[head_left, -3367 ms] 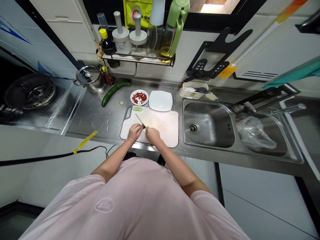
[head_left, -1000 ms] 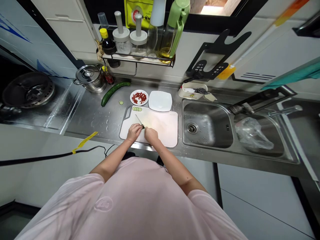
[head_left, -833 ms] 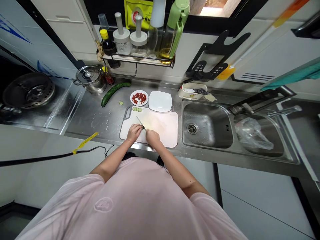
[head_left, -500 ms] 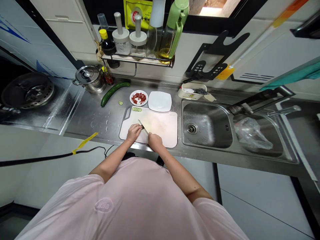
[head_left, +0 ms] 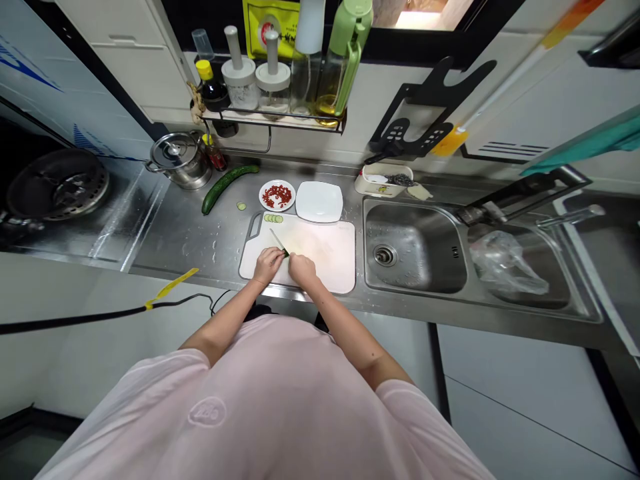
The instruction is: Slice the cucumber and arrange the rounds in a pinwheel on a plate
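**Knife at a small cucumber piece on the cutting board**

The work in hand looks like slicing cucumber. On the white cutting board, the right hand holds a kitchen knife, its right fingers closed around the handle, and the blade points away to the upper left. The left hand rests just beside the knife, with its left fingers curled closed on a small cucumber piece. This piece is between the two hands, and I think it is the end of the cucumber, but the fingers and the knife hide most of it. The blade is very near the left fingers, so this position asks for a slow and careful cut.

Behind the cutting board, a row of cucumber slices lies on its top edge. Farther behind it, on the steel tabletop, are a longer cucumber, one loose slice, a small plate of chopped red food and an empty-looking square white plate. To the right of the cutting board is the steel sink. To the left of it stands a steel pot. Nothing lies between the hands and the knife.
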### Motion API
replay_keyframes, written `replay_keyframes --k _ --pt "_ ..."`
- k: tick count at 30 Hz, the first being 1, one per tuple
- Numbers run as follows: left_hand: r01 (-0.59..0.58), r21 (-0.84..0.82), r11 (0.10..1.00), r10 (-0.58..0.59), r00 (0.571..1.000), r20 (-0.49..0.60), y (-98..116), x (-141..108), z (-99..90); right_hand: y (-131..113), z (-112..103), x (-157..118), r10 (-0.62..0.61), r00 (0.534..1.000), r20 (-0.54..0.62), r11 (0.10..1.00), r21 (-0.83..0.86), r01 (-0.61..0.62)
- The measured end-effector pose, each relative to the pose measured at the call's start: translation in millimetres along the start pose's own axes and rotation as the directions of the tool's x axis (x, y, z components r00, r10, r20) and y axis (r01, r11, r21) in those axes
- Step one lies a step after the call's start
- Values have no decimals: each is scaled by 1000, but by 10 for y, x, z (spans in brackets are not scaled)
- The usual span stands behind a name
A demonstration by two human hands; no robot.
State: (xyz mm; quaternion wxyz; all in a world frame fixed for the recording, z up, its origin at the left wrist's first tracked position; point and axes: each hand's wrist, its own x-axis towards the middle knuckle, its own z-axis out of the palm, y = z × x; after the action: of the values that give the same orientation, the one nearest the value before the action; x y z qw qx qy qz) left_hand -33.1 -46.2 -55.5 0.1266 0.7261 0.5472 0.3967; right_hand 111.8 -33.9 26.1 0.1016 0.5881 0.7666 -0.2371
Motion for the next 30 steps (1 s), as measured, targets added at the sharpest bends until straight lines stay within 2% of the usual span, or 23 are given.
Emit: replay_keyframes --k 9,30 --pt "-2 -3 1000 2 1000 -9 0 6 4 -11 13 10 -1 1000 -20 1000 -1 1" --pt "4 -6 1000 -4 1000 -3 24 13 -19 218 69 -357 22 997 74 999 -26 -21"
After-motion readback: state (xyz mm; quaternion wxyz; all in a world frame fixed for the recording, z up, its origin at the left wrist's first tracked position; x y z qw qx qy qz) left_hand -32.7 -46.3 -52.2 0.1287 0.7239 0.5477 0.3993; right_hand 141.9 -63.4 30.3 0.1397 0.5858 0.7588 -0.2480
